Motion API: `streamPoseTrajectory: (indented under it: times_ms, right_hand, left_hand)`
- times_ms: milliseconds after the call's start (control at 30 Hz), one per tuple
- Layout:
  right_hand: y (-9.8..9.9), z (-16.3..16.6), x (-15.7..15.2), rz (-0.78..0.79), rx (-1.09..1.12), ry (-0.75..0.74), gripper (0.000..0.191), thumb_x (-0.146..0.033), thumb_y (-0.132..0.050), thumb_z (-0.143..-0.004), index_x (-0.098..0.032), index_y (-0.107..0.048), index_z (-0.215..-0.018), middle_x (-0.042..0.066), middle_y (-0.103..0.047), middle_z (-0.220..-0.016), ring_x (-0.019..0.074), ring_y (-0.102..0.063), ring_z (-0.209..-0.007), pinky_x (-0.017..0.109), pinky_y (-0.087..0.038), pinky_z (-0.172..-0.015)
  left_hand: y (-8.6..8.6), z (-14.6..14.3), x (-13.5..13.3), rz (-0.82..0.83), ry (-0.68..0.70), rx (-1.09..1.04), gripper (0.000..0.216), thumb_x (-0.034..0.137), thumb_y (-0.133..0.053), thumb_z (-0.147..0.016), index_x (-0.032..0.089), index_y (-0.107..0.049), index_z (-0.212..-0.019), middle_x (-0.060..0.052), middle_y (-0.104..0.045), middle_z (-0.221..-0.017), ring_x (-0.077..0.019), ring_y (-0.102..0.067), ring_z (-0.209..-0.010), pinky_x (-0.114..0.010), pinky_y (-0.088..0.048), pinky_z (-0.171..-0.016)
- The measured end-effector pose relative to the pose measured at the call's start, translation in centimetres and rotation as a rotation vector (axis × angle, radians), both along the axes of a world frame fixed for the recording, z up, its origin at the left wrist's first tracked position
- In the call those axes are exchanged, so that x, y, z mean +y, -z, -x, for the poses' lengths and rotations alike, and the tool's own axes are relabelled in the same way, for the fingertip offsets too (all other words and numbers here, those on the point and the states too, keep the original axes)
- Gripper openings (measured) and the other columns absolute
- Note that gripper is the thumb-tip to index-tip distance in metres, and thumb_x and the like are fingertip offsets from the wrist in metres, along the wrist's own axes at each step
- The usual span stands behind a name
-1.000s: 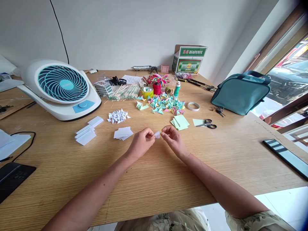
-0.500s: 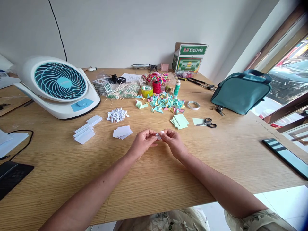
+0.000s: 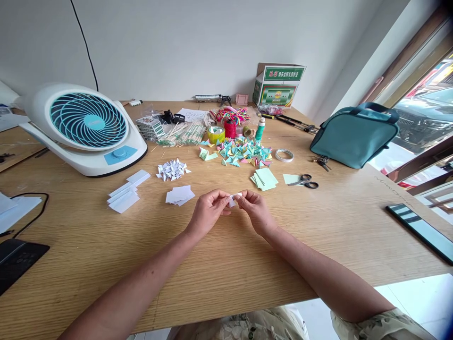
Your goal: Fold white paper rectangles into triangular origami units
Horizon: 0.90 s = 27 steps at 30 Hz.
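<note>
Between my two hands is a small folded piece of white paper [image 3: 231,201], partly covered by the fingers. My left hand [image 3: 211,208] pinches its left side, and my right hand [image 3: 254,208] pinches its right side. Left of the hands lies a little stack of white paper slips [image 3: 180,194]. Behind that stack sits a pile of folded white paper triangles [image 3: 172,169]. Longer white paper strips [image 3: 123,192] lie further left. Beyond my right hand are light green paper squares [image 3: 264,179] and a large heap of coloured folded pieces [image 3: 244,152].
Black-handled scissors [image 3: 307,181] rest on a green slip at the right, near a white tape roll [image 3: 284,155]. A fan [image 3: 88,127] stands at the left, a teal bag [image 3: 356,134] at the right. A phone [image 3: 421,231] lies by the right edge.
The white paper between my fingers has turned, and a flap now hangs lower between the hands. Both hands stay in nearly the same place.
</note>
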State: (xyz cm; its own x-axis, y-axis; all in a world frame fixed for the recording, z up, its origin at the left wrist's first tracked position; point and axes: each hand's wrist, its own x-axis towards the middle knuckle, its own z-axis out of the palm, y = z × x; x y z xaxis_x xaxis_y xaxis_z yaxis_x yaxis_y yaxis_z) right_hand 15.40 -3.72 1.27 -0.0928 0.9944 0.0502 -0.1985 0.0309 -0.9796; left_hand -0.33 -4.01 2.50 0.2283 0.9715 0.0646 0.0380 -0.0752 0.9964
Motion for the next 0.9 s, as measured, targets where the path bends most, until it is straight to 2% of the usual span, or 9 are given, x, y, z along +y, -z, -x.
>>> streamPoseTrajectory:
  times_ms: [300,467,700,900]
  right_hand:
    - [-0.1,0.4,-0.2,0.015,0.005,0.023,0.034,-0.047,-0.075,-0.070,-0.018,-0.059,-0.063,-0.002,-0.056,-0.060,0.0107,-0.047,-0.059,0.026,-0.039,-0.061]
    - [0.1,0.6,-0.3,0.012,0.014,0.047,0.031,-0.046,-0.076,-0.068,-0.018,-0.062,-0.068,0.000,-0.061,-0.065,0.0130,-0.053,-0.063,0.027,-0.043,-0.064]
    - [0.5,0.8,-0.5,-0.014,0.019,0.122,0.030,-0.044,-0.076,-0.069,-0.018,-0.061,-0.070,0.001,-0.065,-0.069,0.0141,-0.057,-0.065,0.028,-0.046,-0.065]
    - [0.7,1.0,-0.6,-0.034,0.009,0.159,0.030,-0.043,-0.076,-0.070,-0.018,-0.060,-0.067,0.000,-0.062,-0.066,0.0133,-0.055,-0.063,0.028,-0.044,-0.065]
  left_hand:
    - [-0.2,-0.1,-0.1,-0.023,-0.080,0.049,0.028,0.044,-0.062,-0.081,0.016,-0.066,-0.081,-0.002,-0.066,-0.080,-0.0156,-0.064,-0.076,-0.027,-0.060,-0.064]
    - [-0.2,-0.2,-0.4,-0.014,-0.137,0.062,0.027,0.043,-0.063,-0.079,0.016,-0.066,-0.078,-0.002,-0.066,-0.078,-0.0157,-0.064,-0.074,-0.027,-0.060,-0.064]
    - [-0.2,-0.4,-0.5,-0.002,-0.105,0.017,0.028,0.044,-0.064,-0.080,0.016,-0.068,-0.082,-0.003,-0.069,-0.082,-0.0173,-0.066,-0.077,-0.029,-0.061,-0.066]
    - [-0.2,-0.6,-0.6,-0.039,-0.144,0.045,0.025,0.041,-0.065,-0.080,0.016,-0.069,-0.081,-0.003,-0.069,-0.080,-0.0168,-0.065,-0.075,-0.028,-0.060,-0.064]
